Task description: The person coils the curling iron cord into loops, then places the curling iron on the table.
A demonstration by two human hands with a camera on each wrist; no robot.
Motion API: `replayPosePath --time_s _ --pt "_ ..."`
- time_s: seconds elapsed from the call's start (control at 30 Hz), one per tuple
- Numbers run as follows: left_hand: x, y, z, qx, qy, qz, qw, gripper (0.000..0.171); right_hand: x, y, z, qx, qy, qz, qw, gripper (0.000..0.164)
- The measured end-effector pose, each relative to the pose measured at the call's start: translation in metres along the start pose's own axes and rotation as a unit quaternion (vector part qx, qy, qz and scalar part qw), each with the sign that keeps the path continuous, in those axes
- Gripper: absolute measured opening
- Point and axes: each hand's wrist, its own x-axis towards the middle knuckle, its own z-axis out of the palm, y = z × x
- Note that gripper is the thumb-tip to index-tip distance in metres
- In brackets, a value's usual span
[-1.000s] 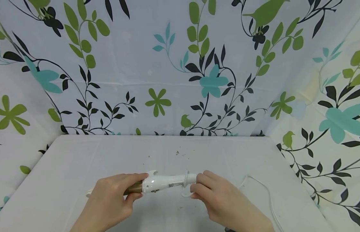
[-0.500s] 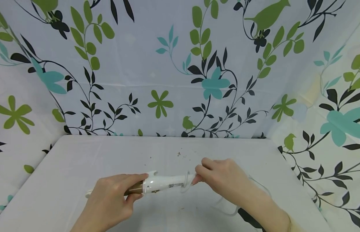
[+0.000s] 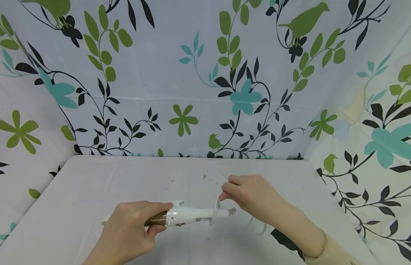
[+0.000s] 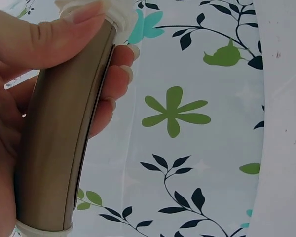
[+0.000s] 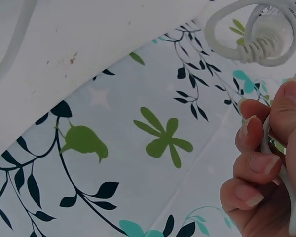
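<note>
Well in from the table's (image 3: 126, 176) far edge, the wand (image 3: 195, 215) points across, its brown part in the left hand (image 3: 132, 224) — thumb on one side, fingers wrapped round the other, a full grip that I'd guess steadies it against the cord's (image 5: 210, 34) tug. The right hand's (image 3: 248, 195) thumb and forefinger pinch that cord, the other fingers curled in, probably so the loop round the white end doesn't slacken — whether the wand touches the table, I can't tell
</note>
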Motion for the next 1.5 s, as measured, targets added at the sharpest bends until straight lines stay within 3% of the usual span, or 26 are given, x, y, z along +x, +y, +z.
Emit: replayPosePath --time_s 0.1,0.27,0.47,0.57,0.73,1.1,1.33,1.5 --pt "-0.001 0.0 0.001 -0.022 0.008 0.015 0.9996 0.058 0.002 0.002 0.004 0.001 -0.001 0.006 1.0 0.017" --pt "-0.001 0.0 0.0 -0.062 0.017 0.027 0.9975 0.058 -0.002 0.009 0.013 0.054 -0.022 0.018 0.998 0.016" --pt "-0.002 -0.001 -0.005 -0.07 0.009 0.018 0.9974 0.054 -0.013 0.014 0.03 0.111 -0.025 0.022 0.993 0.024" --pt "0.0 -0.001 -0.006 -0.079 0.023 0.033 0.9961 0.058 -0.017 0.013 0.04 0.133 -0.023 0.027 0.99 0.022" --pt "0.001 0.0 -0.007 -0.087 0.027 0.038 0.9951 0.06 -0.025 0.009 0.059 0.198 0.014 0.043 0.979 0.007" --pt "0.001 0.0 -0.007 -0.078 0.019 0.028 0.9964 0.056 -0.038 -0.012 0.092 0.297 0.081 0.105 0.946 0.023" --pt "0.001 0.0 -0.008 -0.074 0.024 0.023 0.9967 0.058 -0.041 -0.02 0.103 0.298 0.113 0.108 0.942 0.022" --pt "0.002 -0.001 -0.007 -0.066 0.035 0.025 0.9969 0.053 -0.045 -0.034 0.11 0.277 0.145 0.176 0.934 0.025"
